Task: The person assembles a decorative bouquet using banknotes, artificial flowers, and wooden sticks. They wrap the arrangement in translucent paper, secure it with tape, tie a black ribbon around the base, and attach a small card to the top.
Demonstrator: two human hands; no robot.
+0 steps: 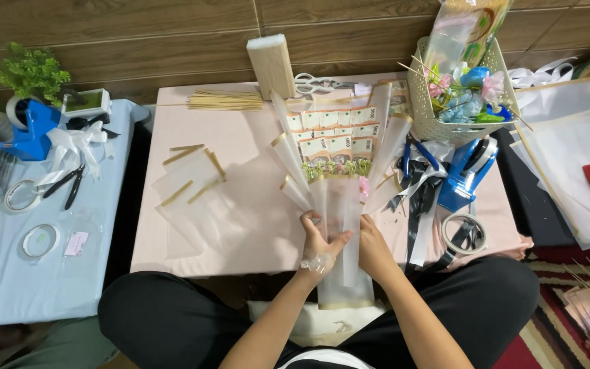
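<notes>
Both my hands are gripping the stem of a banknote bouquet (pixel 339 198): my left hand (pixel 319 247) is curling around its clear wrap, my right hand (pixel 371 247) is closing on its other side. It is lying at the near edge of the pink counter (pixel 240 225), fanning away from me, with wrap sheets (pixel 186 181) lying left of it.

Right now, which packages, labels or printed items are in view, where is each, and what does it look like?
Banknote bouquet: table centre, printed pale green-and-cream notes fanned in clear wrap, held by left hand and right hand.
Clear printed bag: upright in white basket, top right.
Small pink label: left blue table, rectangular.
Loose banknotes: floor, lower right, pinkish.
</notes>
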